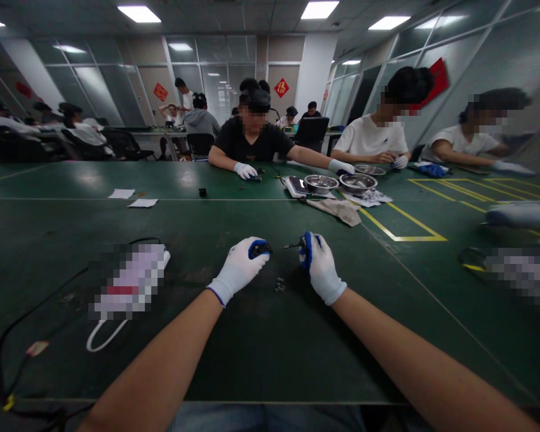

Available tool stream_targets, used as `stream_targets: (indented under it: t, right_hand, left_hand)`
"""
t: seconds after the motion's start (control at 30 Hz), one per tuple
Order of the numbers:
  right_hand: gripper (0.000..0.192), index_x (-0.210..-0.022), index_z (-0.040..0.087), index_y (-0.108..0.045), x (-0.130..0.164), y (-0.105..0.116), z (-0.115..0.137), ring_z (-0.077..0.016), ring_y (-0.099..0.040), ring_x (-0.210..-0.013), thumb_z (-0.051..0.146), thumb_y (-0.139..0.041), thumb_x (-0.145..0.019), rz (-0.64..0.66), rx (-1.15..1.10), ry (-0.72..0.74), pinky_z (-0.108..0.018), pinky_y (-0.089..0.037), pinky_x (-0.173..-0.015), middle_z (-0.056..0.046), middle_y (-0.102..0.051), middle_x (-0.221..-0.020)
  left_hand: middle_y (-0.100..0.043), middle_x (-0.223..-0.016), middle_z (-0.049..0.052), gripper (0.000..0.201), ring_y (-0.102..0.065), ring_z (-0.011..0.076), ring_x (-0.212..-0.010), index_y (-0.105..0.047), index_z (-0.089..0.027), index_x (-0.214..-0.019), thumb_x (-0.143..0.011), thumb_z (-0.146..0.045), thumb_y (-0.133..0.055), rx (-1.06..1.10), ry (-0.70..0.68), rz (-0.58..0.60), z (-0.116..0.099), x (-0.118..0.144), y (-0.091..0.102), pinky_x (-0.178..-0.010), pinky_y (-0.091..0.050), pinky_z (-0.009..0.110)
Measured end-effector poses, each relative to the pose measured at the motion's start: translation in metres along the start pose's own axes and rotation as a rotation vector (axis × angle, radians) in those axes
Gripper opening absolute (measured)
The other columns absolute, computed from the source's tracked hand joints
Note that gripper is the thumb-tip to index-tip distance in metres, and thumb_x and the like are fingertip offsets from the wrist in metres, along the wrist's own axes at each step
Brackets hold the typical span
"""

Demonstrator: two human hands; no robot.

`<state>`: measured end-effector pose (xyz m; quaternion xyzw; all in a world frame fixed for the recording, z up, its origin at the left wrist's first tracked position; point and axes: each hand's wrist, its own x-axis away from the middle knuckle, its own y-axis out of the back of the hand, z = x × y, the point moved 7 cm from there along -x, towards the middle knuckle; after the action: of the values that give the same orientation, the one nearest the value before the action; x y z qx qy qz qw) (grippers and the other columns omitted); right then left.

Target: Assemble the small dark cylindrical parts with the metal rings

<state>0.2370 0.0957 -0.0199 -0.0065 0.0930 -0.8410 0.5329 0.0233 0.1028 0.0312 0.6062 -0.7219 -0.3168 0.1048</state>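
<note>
My left hand (239,267), in a white glove with blue palm and fingertips, is closed around a small black part (261,249). Across a narrow gap, my right hand (323,270), gloved the same way, grips a thin dark tool (291,245). Its slim tip points left toward the black part without touching it. Most of the tool's grip is hidden by the fingers, and its exact kind cannot be told. Several small metal rings (279,285), perhaps nuts, lie on the green table (270,348) below and between both hands.
At left lies a pale pouch-like item (135,279), blurred out, beside a black cable (38,306). Across the table, a person in black reaches toward metal bowls (359,182) near a scale (297,186). A grey cloth (339,210) and yellow tape (420,239) lie right of centre.
</note>
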Motion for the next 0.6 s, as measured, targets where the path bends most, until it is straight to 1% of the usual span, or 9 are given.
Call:
stream_targets:
  t: [0.07, 0.13, 0.23, 0.4, 0.47, 0.5, 0.57, 0.6]
  right_hand:
    - [0.051, -0.087, 0.027, -0.055, -0.001, 0.003, -0.001, -0.0145, -0.055, -0.054, 0.075, -0.065, -0.075, -0.039, -0.009, -0.006, -0.026, -0.045, -0.046, 0.005, -0.056, -0.066]
    - [0.052, -0.086, 0.026, -0.056, -0.001, 0.004, -0.001, -0.014, -0.055, -0.054, 0.075, -0.067, -0.072, -0.051, -0.019, -0.014, -0.025, -0.044, -0.045, 0.005, -0.056, -0.065]
    - [0.054, -0.086, 0.025, -0.058, 0.0, 0.004, 0.0, -0.0133, -0.055, -0.055, 0.075, -0.07, -0.069, -0.05, -0.019, -0.013, -0.024, -0.044, -0.046, 0.005, -0.057, -0.065]
    - [0.051, -0.087, 0.025, -0.06, 0.003, 0.003, 0.003, -0.0136, -0.056, -0.058, 0.072, -0.07, -0.072, -0.028, 0.011, 0.015, -0.024, -0.045, -0.048, 0.004, -0.059, -0.069]
    - [0.051, -0.088, 0.024, -0.06, 0.003, 0.003, 0.003, -0.0138, -0.057, -0.059, 0.072, -0.069, -0.072, -0.03, 0.008, 0.013, -0.024, -0.045, -0.048, 0.003, -0.06, -0.07]
    - [0.051, -0.088, 0.024, -0.06, 0.003, 0.003, 0.003, -0.0139, -0.057, -0.059, 0.072, -0.069, -0.072, -0.033, 0.007, 0.012, -0.024, -0.045, -0.048, 0.003, -0.06, -0.07]
    - [0.052, -0.088, 0.024, -0.06, 0.003, 0.003, 0.003, -0.0138, -0.057, -0.059, 0.073, -0.069, -0.072, -0.039, 0.011, 0.016, -0.024, -0.045, -0.048, 0.003, -0.06, -0.07]
    - [0.052, -0.088, 0.024, -0.06, 0.003, 0.003, 0.003, -0.0138, -0.057, -0.059, 0.073, -0.068, -0.072, -0.041, 0.014, 0.018, -0.024, -0.045, -0.048, 0.003, -0.059, -0.071]
  left_hand:
    - [-0.074, -0.121, 0.01, 0.033, -0.068, 0.0291, -0.116, -0.071, -0.02, -0.117, -0.084, -0.022, -0.073, -0.089, -0.006, -0.021, 0.003, 0.0, 0.002, -0.109, -0.05, 0.045]
    - [-0.073, -0.122, 0.01, 0.035, -0.068, 0.0283, -0.116, -0.07, -0.02, -0.118, -0.083, -0.019, -0.074, -0.141, -0.014, -0.023, 0.004, 0.001, 0.002, -0.11, -0.05, 0.044]
    - [-0.072, -0.122, 0.01, 0.036, -0.068, 0.0274, -0.116, -0.07, -0.019, -0.118, -0.083, -0.014, -0.073, -0.193, -0.031, -0.008, 0.003, 0.002, 0.0, -0.109, -0.051, 0.042]
    - [-0.071, -0.12, 0.01, 0.033, -0.066, 0.0289, -0.116, -0.072, -0.022, -0.114, -0.083, -0.01, -0.07, -0.264, -0.046, 0.035, -0.001, 0.003, -0.004, -0.108, -0.05, 0.043]
    - [-0.071, -0.121, 0.01, 0.034, -0.066, 0.0292, -0.117, -0.072, -0.022, -0.113, -0.082, -0.009, -0.07, -0.214, -0.034, 0.043, 0.0, 0.002, -0.004, -0.108, -0.05, 0.045]
    - [-0.071, -0.121, 0.01, 0.035, -0.065, 0.0287, -0.117, -0.072, -0.022, -0.113, -0.081, -0.008, -0.071, -0.147, -0.025, 0.052, 0.002, 0.0, -0.003, -0.109, -0.049, 0.045]
    - [-0.072, -0.12, 0.009, 0.037, -0.066, 0.0266, -0.115, -0.071, -0.02, -0.112, -0.077, -0.008, -0.072, 0.073, 0.01, 0.076, 0.007, -0.003, -0.002, -0.108, -0.048, 0.043]
    - [-0.073, -0.117, 0.008, 0.037, -0.067, 0.0249, -0.111, -0.071, -0.019, -0.112, -0.076, -0.009, -0.073, 0.218, 0.041, 0.091, 0.011, -0.005, -0.001, -0.105, -0.05, 0.041]
